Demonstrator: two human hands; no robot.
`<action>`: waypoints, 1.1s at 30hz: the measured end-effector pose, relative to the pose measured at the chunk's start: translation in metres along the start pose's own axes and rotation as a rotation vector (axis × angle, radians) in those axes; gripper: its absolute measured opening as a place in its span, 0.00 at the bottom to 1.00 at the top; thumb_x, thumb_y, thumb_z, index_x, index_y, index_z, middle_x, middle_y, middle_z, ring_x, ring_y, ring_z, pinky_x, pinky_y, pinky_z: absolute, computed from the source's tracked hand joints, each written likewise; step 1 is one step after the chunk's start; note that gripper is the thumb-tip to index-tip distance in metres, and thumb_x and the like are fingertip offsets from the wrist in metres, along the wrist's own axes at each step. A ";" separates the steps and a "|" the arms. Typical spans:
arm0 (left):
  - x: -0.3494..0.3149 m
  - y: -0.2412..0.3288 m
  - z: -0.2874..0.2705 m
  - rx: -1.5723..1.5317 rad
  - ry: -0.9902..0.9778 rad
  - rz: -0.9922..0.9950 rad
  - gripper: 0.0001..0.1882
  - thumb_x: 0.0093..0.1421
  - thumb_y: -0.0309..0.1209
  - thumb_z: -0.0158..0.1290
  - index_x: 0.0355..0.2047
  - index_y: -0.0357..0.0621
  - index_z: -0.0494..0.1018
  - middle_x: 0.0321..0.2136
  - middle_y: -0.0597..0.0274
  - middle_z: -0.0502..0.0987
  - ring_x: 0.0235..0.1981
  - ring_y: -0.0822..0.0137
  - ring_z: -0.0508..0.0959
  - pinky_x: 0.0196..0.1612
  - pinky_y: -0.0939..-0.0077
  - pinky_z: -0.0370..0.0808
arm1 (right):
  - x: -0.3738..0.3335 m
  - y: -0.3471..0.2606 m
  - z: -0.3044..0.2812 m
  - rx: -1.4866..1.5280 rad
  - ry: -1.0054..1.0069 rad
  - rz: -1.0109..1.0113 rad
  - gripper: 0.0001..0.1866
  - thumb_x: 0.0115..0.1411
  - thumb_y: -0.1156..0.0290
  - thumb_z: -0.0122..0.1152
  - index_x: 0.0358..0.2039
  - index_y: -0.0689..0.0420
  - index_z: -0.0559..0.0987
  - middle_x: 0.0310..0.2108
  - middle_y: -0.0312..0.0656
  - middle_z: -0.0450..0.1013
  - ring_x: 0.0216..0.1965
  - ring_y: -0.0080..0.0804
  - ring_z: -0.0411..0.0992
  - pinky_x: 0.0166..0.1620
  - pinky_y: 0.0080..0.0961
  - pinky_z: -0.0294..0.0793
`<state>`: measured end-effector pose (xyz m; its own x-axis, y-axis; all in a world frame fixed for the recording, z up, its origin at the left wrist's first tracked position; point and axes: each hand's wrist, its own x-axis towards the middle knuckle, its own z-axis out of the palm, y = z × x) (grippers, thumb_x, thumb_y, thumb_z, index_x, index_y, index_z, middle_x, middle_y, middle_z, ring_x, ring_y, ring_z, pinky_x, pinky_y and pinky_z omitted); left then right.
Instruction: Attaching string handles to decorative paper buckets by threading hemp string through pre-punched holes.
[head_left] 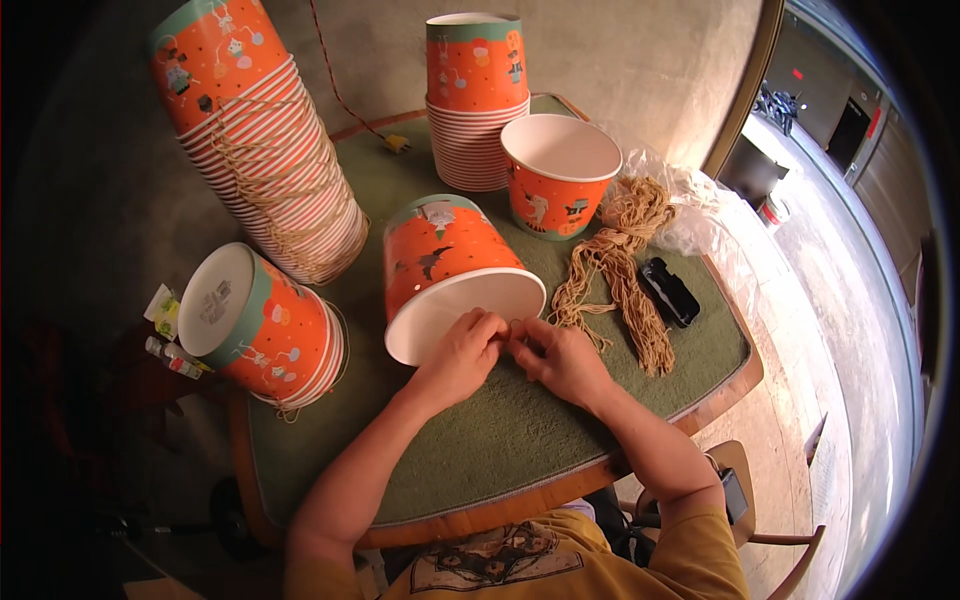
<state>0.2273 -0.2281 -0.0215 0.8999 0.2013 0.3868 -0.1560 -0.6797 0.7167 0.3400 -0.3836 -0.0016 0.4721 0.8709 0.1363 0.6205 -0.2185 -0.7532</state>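
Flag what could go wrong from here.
The tipped bucket by the left hand lies on its side, so it could roll if nudged. Loose strands of tan cord lie near the right hand and may tangle. Pulling that cord might drag the black case beside it.

Free room across near green tabletop — tipped bucket blocking ahead, cord bundle at right

Orange, white-lined bucket on its side on green-topped table
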 end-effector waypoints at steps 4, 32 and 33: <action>-0.004 0.009 0.005 0.110 0.007 -0.016 0.09 0.56 0.20 0.52 0.37 0.40 0.65 0.36 0.51 0.71 0.41 0.47 0.73 0.42 0.55 0.71 | 0.001 0.001 0.001 0.019 0.067 -0.016 0.07 0.60 0.67 0.60 0.36 0.56 0.77 0.20 0.49 0.74 0.23 0.47 0.77 0.28 0.37 0.75; 0.001 0.010 0.005 -0.153 0.103 -0.303 0.04 0.62 0.21 0.51 0.36 0.35 0.70 0.29 0.53 0.79 0.32 0.62 0.80 0.37 0.69 0.76 | -0.008 -0.006 0.022 -0.686 0.357 -0.363 0.10 0.53 0.70 0.60 0.36 0.54 0.71 0.34 0.40 0.66 0.38 0.36 0.70 0.31 0.30 0.76; 0.001 0.010 0.004 -0.137 0.107 -0.293 0.04 0.62 0.21 0.51 0.37 0.35 0.70 0.29 0.53 0.79 0.32 0.63 0.80 0.37 0.69 0.76 | -0.008 -0.007 0.024 -0.639 0.353 -0.367 0.10 0.53 0.71 0.59 0.36 0.54 0.71 0.32 0.40 0.67 0.35 0.37 0.72 0.28 0.33 0.76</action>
<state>0.2285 -0.2381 -0.0162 0.8680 0.4516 0.2063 0.0433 -0.4828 0.8746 0.3169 -0.3783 -0.0125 0.2725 0.7692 0.5780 0.9609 -0.2477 -0.1233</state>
